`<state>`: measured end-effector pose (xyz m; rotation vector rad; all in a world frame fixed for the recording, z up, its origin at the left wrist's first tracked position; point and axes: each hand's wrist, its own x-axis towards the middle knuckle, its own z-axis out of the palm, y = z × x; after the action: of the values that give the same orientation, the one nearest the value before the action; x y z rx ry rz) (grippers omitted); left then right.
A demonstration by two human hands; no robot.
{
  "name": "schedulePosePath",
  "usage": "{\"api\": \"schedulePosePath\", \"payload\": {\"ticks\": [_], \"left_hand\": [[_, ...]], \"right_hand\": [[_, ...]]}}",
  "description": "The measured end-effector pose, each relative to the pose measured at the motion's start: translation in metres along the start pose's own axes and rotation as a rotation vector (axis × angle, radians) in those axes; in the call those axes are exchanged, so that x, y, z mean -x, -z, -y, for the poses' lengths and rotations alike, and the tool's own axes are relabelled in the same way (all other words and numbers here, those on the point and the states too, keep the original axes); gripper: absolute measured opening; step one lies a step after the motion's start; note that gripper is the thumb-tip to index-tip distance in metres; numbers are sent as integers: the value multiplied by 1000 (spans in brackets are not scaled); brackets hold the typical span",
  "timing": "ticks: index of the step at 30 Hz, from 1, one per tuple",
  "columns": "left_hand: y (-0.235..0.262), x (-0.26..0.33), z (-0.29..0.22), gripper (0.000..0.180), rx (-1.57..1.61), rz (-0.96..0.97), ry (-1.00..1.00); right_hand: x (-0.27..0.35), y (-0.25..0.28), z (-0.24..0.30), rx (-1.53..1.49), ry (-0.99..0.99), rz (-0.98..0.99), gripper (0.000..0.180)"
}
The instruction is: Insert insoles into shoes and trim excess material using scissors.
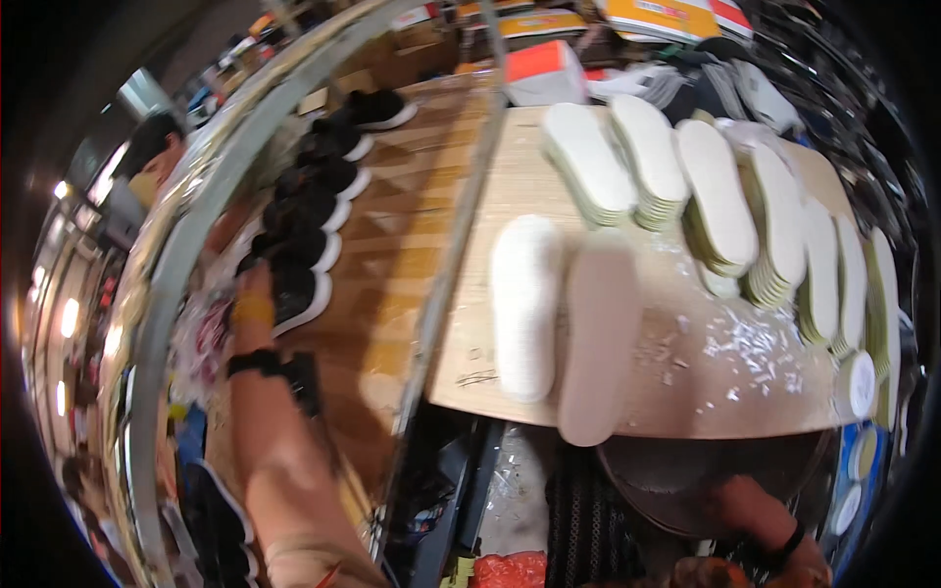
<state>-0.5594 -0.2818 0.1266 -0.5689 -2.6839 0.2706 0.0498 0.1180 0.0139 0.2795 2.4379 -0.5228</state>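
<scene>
My left hand reaches out to the left, with a dark band at the wrist and something yellow-orange around it. It is right beside the nearest black shoe with a white sole, in a row of similar shoes; its fingertips are unclear against the dark shoe. My right hand, smeared by motion, is low at the right over a dark round basin, and its fingers cannot be made out. Between the hands, a white insole and a beige insole lie side by side on the wooden board.
Several stacks of pale insoles line the board's far and right sides. Small white scraps are scattered there, near a white roll. A grey metal rail runs along the left; beyond it another person is partly visible.
</scene>
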Motion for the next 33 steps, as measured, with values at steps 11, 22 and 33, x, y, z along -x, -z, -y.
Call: {"api": "schedulePosePath", "payload": {"ticks": [11, 22, 33], "left_hand": [[113, 102, -226, 21, 974, 68, -437], [139, 379, -465, 23, 579, 552, -788], [117, 387, -456, 18, 651, 359, -753]], "right_hand": [[133, 110, -112, -954, 265, -222, 24], [179, 212, -476, -923, -968, -1416, 65], [135, 215, -583, -65, -849, -1239, 31]]}}
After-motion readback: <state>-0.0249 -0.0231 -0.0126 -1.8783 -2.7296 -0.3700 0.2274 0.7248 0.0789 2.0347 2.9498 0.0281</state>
